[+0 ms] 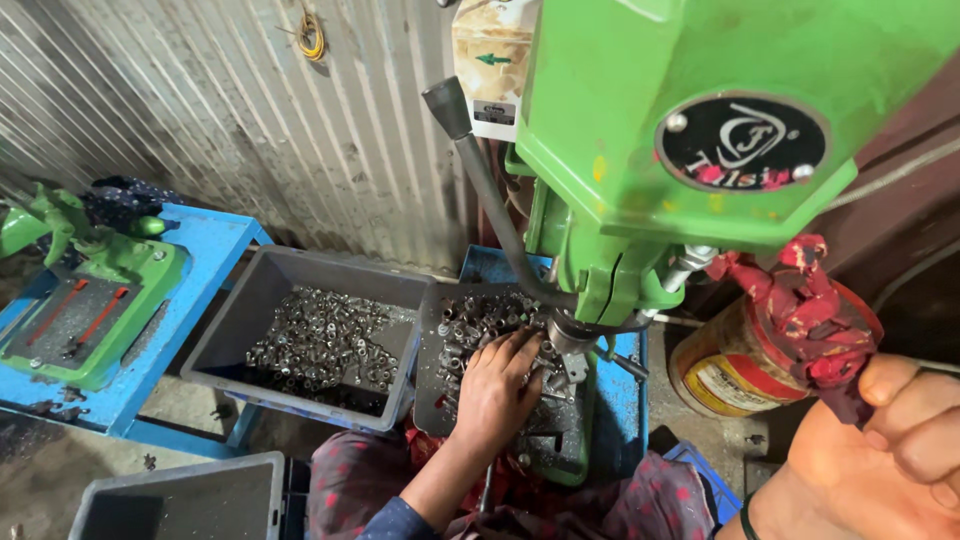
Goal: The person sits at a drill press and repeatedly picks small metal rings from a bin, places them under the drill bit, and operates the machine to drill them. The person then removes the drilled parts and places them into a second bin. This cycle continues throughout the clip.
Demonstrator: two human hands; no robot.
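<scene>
We rest our left hand [497, 385], fingers spread flat, on small metal parts [470, 325] in the tray [432, 400] under the green drill press [680, 130]. Our right hand [880, 450] is wrapped tight around the red-cloth-wrapped handle [810, 310]. A grey bin [250, 290] sits alongside, a corrugated metal wall [230, 120] behind it.

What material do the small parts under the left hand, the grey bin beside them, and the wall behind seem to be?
Small parts: likely steel, silvery with bright glints. Grey bin: probably moulded plastic, matt, smooth thick rim. Wall: corrugated sheet metal, dull grey, ribbed. The left hand rests on the parts.
</scene>
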